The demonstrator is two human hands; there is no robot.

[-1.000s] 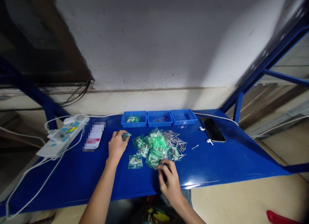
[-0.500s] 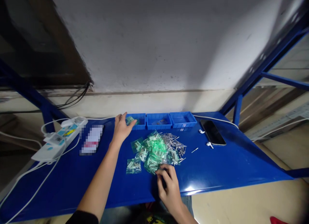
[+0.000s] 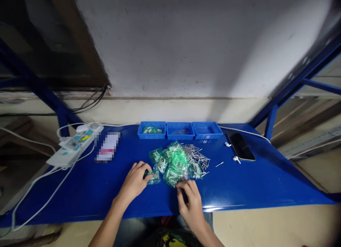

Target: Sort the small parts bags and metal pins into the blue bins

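My left hand (image 3: 136, 179) is at the left side of the pile, thumb and fingers closed on the edge of a small green plastic bag (image 3: 154, 179) of pale and metal pieces. Part of that bag is hidden behind the fingers. My right hand (image 3: 190, 197) rests at the front of the pile of green plastic bags (image 3: 176, 162), its fingers curled and pinched together by the nearest bag. Whatever its fingertips hold is too small to make out. Loose metal rivets (image 3: 198, 156) lie against the pile's right side.
Behind the pile stand a blue bin (image 3: 151, 136) with green bags, a middle blue bin (image 3: 180, 136) with a few small pieces, and a right blue bin (image 3: 207, 136). Right are a black phone (image 3: 241, 146) and white earbuds (image 3: 236, 159); left, another phone (image 3: 108, 147) and a power strip (image 3: 74, 146).
My left hand has come back from the left bin to the small bag left of the pile. A green bag lies in that bin. My right hand has stayed by the pile's front.
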